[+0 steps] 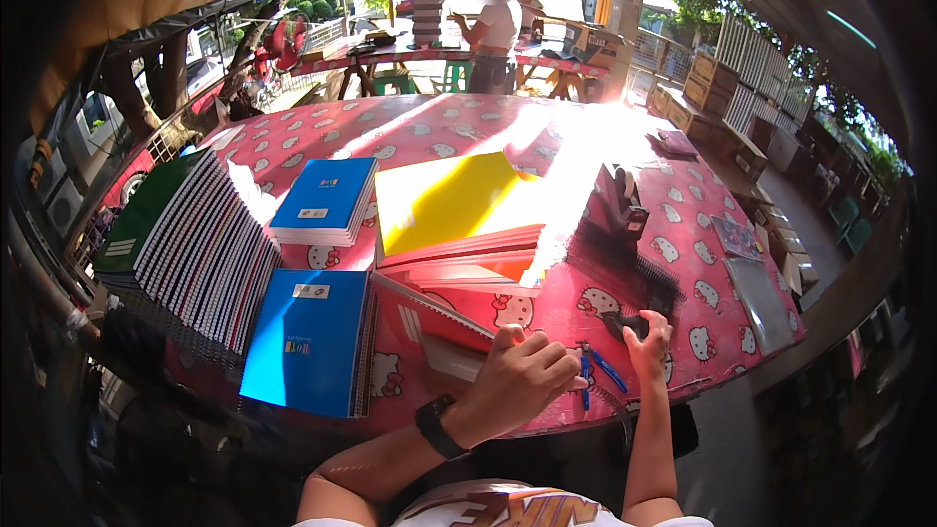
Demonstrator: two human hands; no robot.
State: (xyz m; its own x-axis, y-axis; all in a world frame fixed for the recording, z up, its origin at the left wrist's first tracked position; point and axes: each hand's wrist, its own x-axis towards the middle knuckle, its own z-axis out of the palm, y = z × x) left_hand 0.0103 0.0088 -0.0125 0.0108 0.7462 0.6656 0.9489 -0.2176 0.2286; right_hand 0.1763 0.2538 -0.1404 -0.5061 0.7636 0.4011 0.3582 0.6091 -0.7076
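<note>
My left hand (524, 378), with a dark band on the wrist, is closed with its fingers curled, above the table's near edge. What it holds, if anything, is hidden. Just beyond it lies a red-covered notebook (429, 314), tilted, its spiral edge facing me. My right hand (651, 344) grips a small black object (622, 324) whose kind I cannot make out. Between the hands lie blue-handled cutting pliers (607, 371). Farther off, a heap of black spiral binding coils (625, 263) rests beside a black tape dispenser (628, 203).
Green spiral notebooks (156, 205) form a tall stack at left. Two blue notebook stacks (305, 342) stand beside it, near yellow and red sheets (444, 200). A clear plastic sleeve (759, 304) lies right on the pink tablecloth (698, 337). Behind, people (496, 34) stand by another table.
</note>
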